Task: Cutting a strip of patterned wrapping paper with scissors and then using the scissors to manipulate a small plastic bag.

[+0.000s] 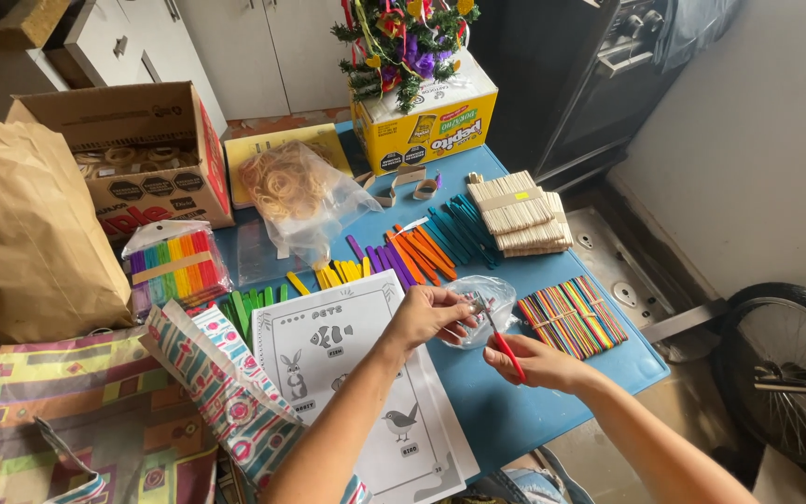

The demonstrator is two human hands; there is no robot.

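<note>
My left hand (429, 315) pinches the edge of a small clear plastic bag (487, 297) that holds small items, just above the blue table (552, 271). My right hand (541, 362) grips a pair of red-handled scissors (504, 345) whose blades point up into the bag. Both hands are over the table's front edge, to the right of a white printed sheet of animal drawings (347, 373).
Loose coloured craft sticks (412, 257) fan across the table's middle. A banded coloured bundle (573, 315) lies right, plain wooden stacks (520, 213) behind. A bag of rubber bands (293, 191), cardboard boxes (151, 149), a brown paper bag (25, 233) and patterned gift bags (216, 392) crowd the left. A bicycle wheel (795, 373) stands right.
</note>
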